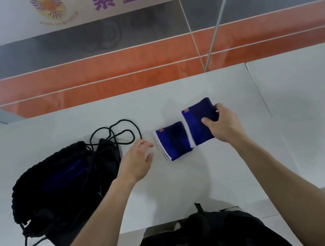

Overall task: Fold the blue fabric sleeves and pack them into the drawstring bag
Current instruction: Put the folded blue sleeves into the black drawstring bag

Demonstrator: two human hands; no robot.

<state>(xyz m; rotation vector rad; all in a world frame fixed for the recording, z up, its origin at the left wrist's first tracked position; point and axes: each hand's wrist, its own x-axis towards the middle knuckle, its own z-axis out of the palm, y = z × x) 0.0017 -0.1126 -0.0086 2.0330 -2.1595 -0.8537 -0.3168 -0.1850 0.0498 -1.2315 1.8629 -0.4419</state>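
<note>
Two folded blue fabric sleeves with white edges lie side by side on the white table (188, 186). My right hand (222, 125) grips the right sleeve (197, 124), thumb on top and fingers at its far right edge. The left sleeve (174, 140) rests flat, just right of my left hand (137, 160), which hovers with fingers spread and holds nothing. The black drawstring bag (61, 185) lies at the left of the table, its mouth toward the middle, with something blue showing inside. Its black cords (116, 133) loop out on the table behind my left hand.
A second white table (308, 110) adjoins on the right with a narrow seam. Beyond the far edge is an orange and grey floor and a metal pole (218, 22). Part of the bag overhangs the near table edge at the left.
</note>
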